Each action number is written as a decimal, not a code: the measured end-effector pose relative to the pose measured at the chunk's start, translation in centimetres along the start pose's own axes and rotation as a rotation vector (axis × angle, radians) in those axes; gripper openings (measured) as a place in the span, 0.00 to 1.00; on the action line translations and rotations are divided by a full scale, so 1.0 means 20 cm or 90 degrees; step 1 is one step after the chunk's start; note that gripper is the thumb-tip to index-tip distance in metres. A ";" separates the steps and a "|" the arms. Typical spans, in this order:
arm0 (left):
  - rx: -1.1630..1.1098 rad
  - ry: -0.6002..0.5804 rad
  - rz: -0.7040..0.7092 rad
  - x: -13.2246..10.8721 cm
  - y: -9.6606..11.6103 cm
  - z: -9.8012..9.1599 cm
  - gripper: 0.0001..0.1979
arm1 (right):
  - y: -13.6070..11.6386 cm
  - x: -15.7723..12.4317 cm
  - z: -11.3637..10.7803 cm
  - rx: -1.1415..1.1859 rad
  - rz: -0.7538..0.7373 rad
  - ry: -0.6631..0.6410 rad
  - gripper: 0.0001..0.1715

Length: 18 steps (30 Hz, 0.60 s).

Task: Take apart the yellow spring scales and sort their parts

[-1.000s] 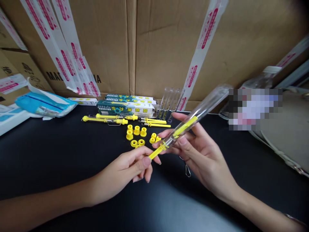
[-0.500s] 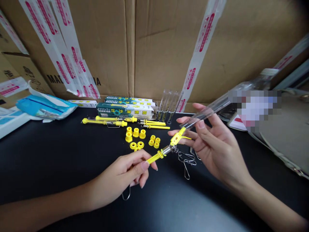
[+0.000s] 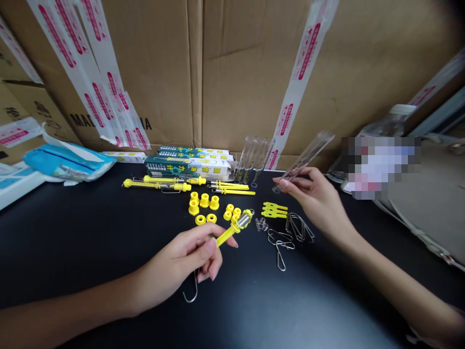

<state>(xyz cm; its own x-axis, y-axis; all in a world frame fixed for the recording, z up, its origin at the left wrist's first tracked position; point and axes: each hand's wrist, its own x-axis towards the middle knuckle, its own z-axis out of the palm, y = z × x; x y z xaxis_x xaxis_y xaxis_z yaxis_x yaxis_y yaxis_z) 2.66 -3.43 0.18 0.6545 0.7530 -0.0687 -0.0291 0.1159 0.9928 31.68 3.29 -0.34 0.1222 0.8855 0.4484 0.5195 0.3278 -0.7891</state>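
My left hand point(image 3: 196, 254) is closed around the yellow rod of a spring scale's inner part point(image 3: 227, 236). A silvery coil and a yellow collar show at its upper end, and a metal hook point(image 3: 191, 293) hangs below my fingers. My right hand point(image 3: 314, 198) pinches a clear plastic tube point(image 3: 303, 161) near its lower end; the tube slants up to the right, apart from the rod. Between my hands on the black table lie flat yellow tabs point(image 3: 275, 210), small springs point(image 3: 261, 224) and bent wire hooks point(image 3: 281, 242).
Yellow caps point(image 3: 204, 200), yellow rings point(image 3: 200, 219) and small yellow bushings point(image 3: 228, 214) lie mid-table. Behind them are assembled spring scales point(image 3: 156, 184), yellow rods point(image 3: 236, 192), standing clear tubes point(image 3: 250, 160) and boxes point(image 3: 189, 167). A bottle point(image 3: 385, 123) and a bag point(image 3: 425, 194) occupy the right.
My right hand has drawn the tube up and away from the part in my left hand, and the tube points more steeply upward. The left hand has barely moved.
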 end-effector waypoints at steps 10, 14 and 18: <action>-0.024 -0.022 0.036 -0.01 -0.06 -0.04 0.13 | 0.15 0.11 0.09 -0.048 -0.012 -0.016 0.21; -0.020 -0.019 0.026 -0.03 -0.07 -0.04 0.13 | 0.18 0.12 0.10 -0.054 -0.020 -0.025 0.22; -0.013 -0.030 0.038 -0.03 -0.07 -0.04 0.15 | 0.18 0.13 0.12 -0.064 -0.026 -0.026 0.23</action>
<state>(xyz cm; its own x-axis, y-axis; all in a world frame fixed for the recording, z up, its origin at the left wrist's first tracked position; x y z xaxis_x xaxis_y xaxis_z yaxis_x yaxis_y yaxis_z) 1.76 -3.52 -1.35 0.6856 0.7280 -0.0039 -0.0849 0.0853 0.9927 31.86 7.57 -3.11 0.0666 0.8853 0.4601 0.6059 0.3305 -0.7236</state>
